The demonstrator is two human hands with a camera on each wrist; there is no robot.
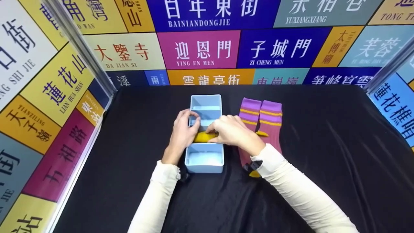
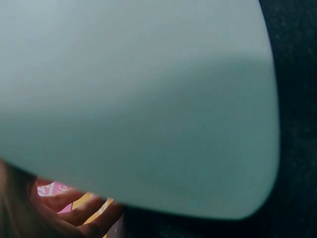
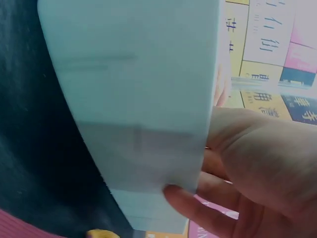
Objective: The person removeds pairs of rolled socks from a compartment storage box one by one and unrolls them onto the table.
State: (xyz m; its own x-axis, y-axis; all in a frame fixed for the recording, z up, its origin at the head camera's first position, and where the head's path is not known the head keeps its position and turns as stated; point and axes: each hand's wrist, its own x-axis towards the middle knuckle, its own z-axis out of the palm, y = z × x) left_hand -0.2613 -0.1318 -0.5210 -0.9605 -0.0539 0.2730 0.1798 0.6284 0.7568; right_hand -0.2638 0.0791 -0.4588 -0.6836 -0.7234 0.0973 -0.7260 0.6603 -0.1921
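Observation:
A light blue divided box [image 1: 204, 168] stands lengthwise on the black cloth. In its middle compartment lies a yellow, soft-looking bundle [image 1: 201, 137], partly hidden by the hands. My left hand [image 1: 184, 129] grips the box's left wall, thumb and forefinger curved over the rim. From the other side my right hand [image 1: 229, 129] pinches the bundle with thumb and forefinger. Its other fingers [image 3: 198, 208] reach down along the box's outer wall in the right wrist view. The box wall [image 2: 148, 124] fills most of the left wrist view.
Right of the box a pair of pink and purple socks [image 1: 271, 126] with yellow stripes lies flat, partly under my right forearm. Black cloth [image 1: 323, 145] covers the table. Printed panels [image 1: 203, 48] with Chinese lettering stand along the back and sides.

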